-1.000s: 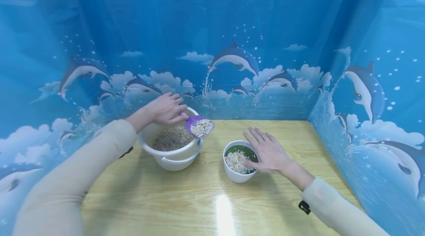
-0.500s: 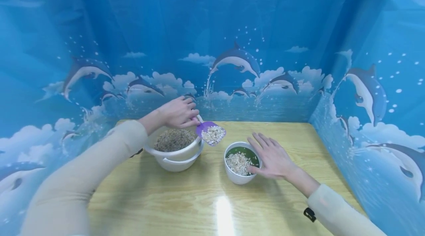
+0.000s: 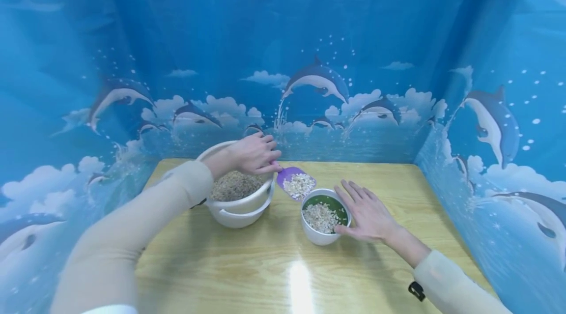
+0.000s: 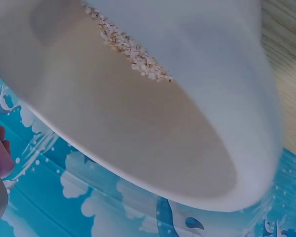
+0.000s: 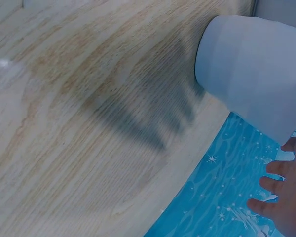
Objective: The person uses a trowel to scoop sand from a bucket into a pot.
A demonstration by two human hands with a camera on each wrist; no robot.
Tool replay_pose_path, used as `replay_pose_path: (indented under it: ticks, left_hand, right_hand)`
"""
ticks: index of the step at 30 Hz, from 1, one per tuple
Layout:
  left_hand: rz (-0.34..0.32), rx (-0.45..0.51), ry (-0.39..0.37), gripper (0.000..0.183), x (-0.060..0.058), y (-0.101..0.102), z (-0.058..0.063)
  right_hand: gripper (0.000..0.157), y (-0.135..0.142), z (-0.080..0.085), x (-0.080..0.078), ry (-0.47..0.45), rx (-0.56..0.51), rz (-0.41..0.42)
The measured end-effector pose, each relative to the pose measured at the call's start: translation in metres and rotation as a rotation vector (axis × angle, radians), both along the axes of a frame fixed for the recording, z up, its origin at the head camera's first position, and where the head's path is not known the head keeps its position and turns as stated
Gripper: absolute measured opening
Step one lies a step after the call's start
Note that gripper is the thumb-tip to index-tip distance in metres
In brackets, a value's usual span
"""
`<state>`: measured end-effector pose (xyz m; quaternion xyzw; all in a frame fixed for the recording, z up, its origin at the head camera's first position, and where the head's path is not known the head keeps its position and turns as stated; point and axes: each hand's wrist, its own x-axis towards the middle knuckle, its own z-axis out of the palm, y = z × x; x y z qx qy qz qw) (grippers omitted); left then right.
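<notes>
My left hand [image 3: 255, 153] grips the pink handle [image 4: 2, 157] of a purple scoop [image 3: 288, 173]. Pale gravel [image 3: 299, 186] fills the scoop, which is held level between the two containers, its tip close to the small pot's rim. Beneath my left arm stands a white bucket [image 3: 240, 207] of darker, brownish gravel [image 3: 236, 185]. The small white pot [image 3: 319, 239] has a green inside and holds a heap of pale gravel [image 3: 320, 217]. My right hand [image 3: 369, 213] has its fingers spread at the pot's right rim, with the thumb over the edge.
Both containers stand on a light wooden table [image 3: 230, 270]. A blue dolphin-print curtain [image 3: 274, 24] encloses its back and sides. The bucket's handle [image 3: 247, 213] hangs down in front.
My left hand has carried the loaded scoop rightward and slightly down, from over the bucket's edge to beside the small pot. The right hand stays at the pot's rim.
</notes>
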<state>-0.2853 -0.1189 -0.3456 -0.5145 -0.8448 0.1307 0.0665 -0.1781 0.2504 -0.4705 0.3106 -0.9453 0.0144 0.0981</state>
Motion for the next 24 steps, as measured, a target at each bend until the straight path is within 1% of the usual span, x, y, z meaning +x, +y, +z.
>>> replay_pose_path:
  ticks: [8, 15, 20, 24]
  left_hand:
    - [0.002, -0.028, -0.027, 0.049, 0.001, 0.015, -0.003]
    - [0.025, -0.048, -0.043, 0.055, 0.001, 0.026, -0.007]
    - [0.052, -0.082, -0.036, 0.059, 0.0, 0.031, -0.011]
    - [0.055, -0.107, -0.034, 0.061, 0.0, 0.036, -0.014]
  right_hand:
    - [0.119, 0.001, -0.002, 0.002, -0.024, 0.011, -0.004]
    - [0.125, 0.003, -0.003, 0.002, -0.035, 0.021, -0.016]
    - [0.127, 0.005, -0.006, 0.002, -0.032, 0.035, -0.022]
    - [0.127, 0.006, -0.007, 0.003, -0.041, 0.037, -0.025]
